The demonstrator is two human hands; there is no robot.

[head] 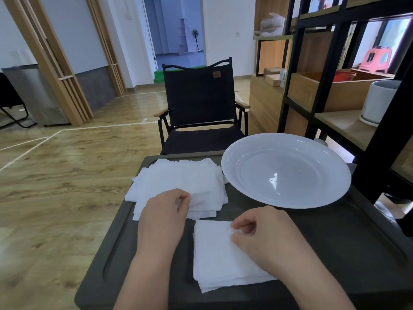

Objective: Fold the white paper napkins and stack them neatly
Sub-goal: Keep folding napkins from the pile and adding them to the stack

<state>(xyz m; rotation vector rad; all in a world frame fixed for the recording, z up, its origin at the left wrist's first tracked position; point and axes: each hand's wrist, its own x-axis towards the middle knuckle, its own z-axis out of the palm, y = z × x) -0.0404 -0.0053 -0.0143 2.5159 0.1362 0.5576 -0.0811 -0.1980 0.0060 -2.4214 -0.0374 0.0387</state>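
A loose pile of unfolded white paper napkins (178, 180) lies at the far left of the dark table (335, 238). My left hand (163, 215) rests on its near edge and pinches the corner of the top napkin between thumb and fingers. A smaller stack of folded white napkins (214, 256) sits near the table's front edge. My right hand (263, 238) lies on the right side of that stack, with curled fingertips pinching its top sheet.
A large white plate (232, 173) stands at the table's far right, close to the loose pile. A black folding chair (199, 104) faces the table from behind. A black-framed wooden shelf unit (330, 63) rises at the right. Wooden floor lies to the left.
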